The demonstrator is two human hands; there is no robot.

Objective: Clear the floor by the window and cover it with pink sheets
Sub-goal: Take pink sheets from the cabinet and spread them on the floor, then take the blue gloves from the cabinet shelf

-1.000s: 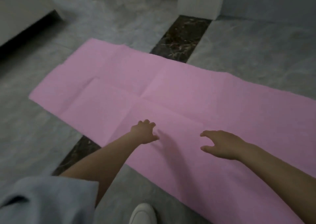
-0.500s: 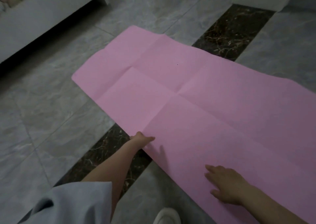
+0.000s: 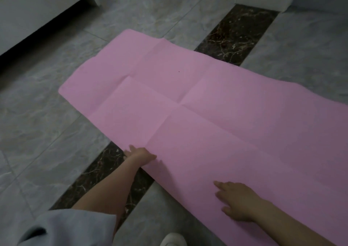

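Hands moved to pink sheet [image 3: 216, 117] near edge: left hand [image 3: 140, 155] pinches it, right hand [image 3: 239, 200] fingers flat (released), so repositioning underway.

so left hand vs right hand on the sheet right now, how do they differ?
Left hand sits at the near edge of the pink sheet, over the dark floor strip; right hand lies well inside the sheet. Left hand's fingers look partly tucked at the edge, though whether they pinch it is unclear; right hand lies flat, fingers spread. Both touch the same sheet with bare forearms.
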